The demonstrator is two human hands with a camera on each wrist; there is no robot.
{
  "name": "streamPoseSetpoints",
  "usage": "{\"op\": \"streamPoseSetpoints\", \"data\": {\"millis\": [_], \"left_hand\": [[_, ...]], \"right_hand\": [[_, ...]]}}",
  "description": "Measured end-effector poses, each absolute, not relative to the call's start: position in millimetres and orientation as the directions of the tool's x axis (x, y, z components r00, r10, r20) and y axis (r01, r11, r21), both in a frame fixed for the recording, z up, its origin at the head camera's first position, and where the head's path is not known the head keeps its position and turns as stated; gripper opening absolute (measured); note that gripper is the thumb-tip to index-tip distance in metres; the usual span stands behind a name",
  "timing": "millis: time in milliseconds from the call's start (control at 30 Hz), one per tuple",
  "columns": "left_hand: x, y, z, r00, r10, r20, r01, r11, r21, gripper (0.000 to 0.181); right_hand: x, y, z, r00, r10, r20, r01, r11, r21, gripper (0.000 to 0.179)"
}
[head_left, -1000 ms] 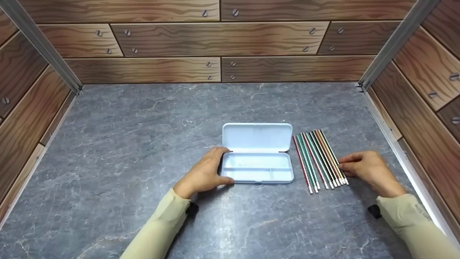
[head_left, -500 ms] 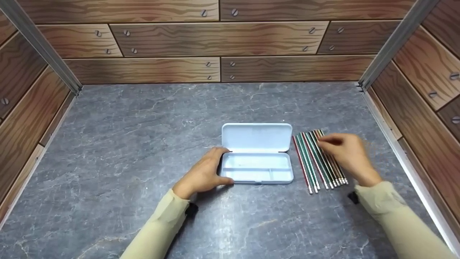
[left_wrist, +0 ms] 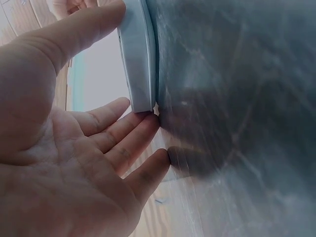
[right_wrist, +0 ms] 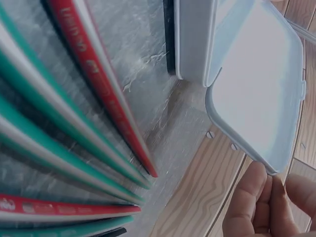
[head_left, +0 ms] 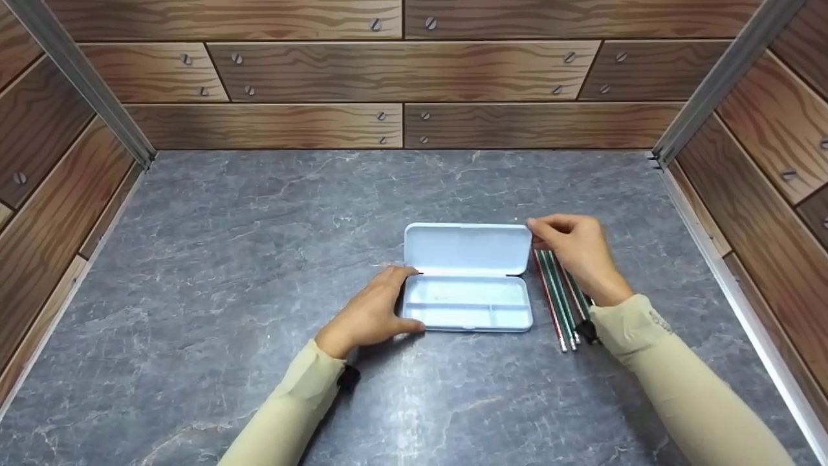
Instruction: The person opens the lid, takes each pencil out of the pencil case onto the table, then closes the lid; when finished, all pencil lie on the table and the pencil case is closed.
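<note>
A light blue pencil case [head_left: 467, 304] lies unlatched on the table, its lid [head_left: 466, 249] raised at the back. My left hand [head_left: 370, 310] holds its left end, thumb at the front corner and fingers at the back corner. In the left wrist view, the thumb and fingertips touch the case's end wall [left_wrist: 136, 59]. At the lid's upper right corner, my right hand [head_left: 576, 249] pinches the edge with its fingertips. Striped pencils [head_left: 550, 291] lie side by side right of the case, partly hidden under my right hand and sleeve.
The case holds a long back compartment and two front ones, split by a low divider [head_left: 446, 304]. Wood-patterned walls [head_left: 401, 71] enclose the grey marbled table [head_left: 259, 213] at the back and sides. A metal rail [head_left: 731, 291] runs along the right edge.
My right hand has moved from the right side of the pencils, over them, to the upper right corner of the lid. My left hand and the case stay put.
</note>
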State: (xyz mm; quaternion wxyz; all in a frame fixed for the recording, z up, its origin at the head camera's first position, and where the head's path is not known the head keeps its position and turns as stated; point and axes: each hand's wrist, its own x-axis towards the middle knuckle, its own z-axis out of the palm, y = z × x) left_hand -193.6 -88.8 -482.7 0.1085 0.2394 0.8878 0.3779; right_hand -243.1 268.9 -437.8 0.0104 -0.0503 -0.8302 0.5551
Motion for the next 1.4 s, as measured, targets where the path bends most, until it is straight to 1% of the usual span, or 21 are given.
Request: {"op": "streamPoseSetpoints", "data": {"millis": [167, 267, 433, 567, 700, 767, 867, 933, 1000, 1100, 1233, 1400], "left_hand": [[-193.0, -89.8, -481.6, -0.88, 0.476, -0.005, 0.328, 0.614, 0.718, 0.09], [-191.7, -90.8, -480.5, -0.9, 0.436, 0.0, 0.316, 0.652, 0.689, 0.09], [-190.0, -91.8, -477.8, -0.926, 0.378, 0.001, 0.291, 0.71, 0.642, 0.088], [-190.3, -90.8, -476.1, -0.927, 0.375, 0.009, 0.302, 0.733, 0.61, 0.089], [-191.6, -90.4, -475.4, -0.923, 0.384, -0.002, 0.305, 0.737, 0.603, 0.09], [-193.2, -91.9, -474.9, -0.916, 0.401, -0.017, 0.309, 0.733, 0.606, 0.092], [-196.5, -97.3, -473.3, -0.896, 0.441, -0.057, 0.314, 0.719, 0.62, 0.093], [-198.7, -101.7, -471.5, -0.88, 0.467, -0.086, 0.311, 0.703, 0.639, 0.092], [-200.4, -105.8, -469.7, -0.865, 0.487, -0.118, 0.298, 0.69, 0.659, 0.091], [-201.7, -109.7, -468.6, -0.85, 0.506, -0.147, 0.286, 0.677, 0.679, 0.091], [-201.2, -110.8, -469.1, -0.838, 0.52, -0.164, 0.286, 0.675, 0.68, 0.086], [-199.2, -108.2, -470.9, -0.846, 0.508, -0.162, 0.286, 0.689, 0.667, 0.074]], "right_hand": [[-238.0, 269.8, -436.3, -0.998, 0.065, 0.003, 0.025, 0.42, -0.907, 0.041], [-234.1, 270.8, -436.0, -0.999, 0.042, 0.028, -0.008, 0.426, -0.905, 0.039], [-227.2, 274.6, -437.1, -0.993, -0.007, 0.119, -0.108, 0.476, -0.873, 0.028], [-220.9, 281.6, -438.3, -0.976, -0.096, 0.198, -0.219, 0.484, -0.847, 0.017], [-208.6, 290.9, -437.6, -0.951, -0.224, 0.212, -0.296, 0.476, -0.828, 0.009], [-200.5, 294.5, -438.7, -0.937, -0.286, 0.203, -0.325, 0.488, -0.81, 0.01], [-188.6, 295.8, -445.0, -0.898, -0.378, 0.225, -0.409, 0.529, -0.744, 0.017], [-182.0, 294.0, -451.7, -0.865, -0.428, 0.262, -0.48, 0.554, -0.68, 0.02], [-177.1, 290.8, -458.7, -0.832, -0.459, 0.312, -0.545, 0.575, -0.61, 0.021], [-172.7, 285.5, -466.9, -0.793, -0.478, 0.378, -0.609, 0.601, -0.518, 0.021], [-169.5, 281.1, -472.7, -0.758, -0.496, 0.424, -0.649, 0.633, -0.422, 0.021], [-165.9, 280.3, -474.4, -0.762, -0.505, 0.405, -0.643, 0.664, -0.381, 0.02]]}}
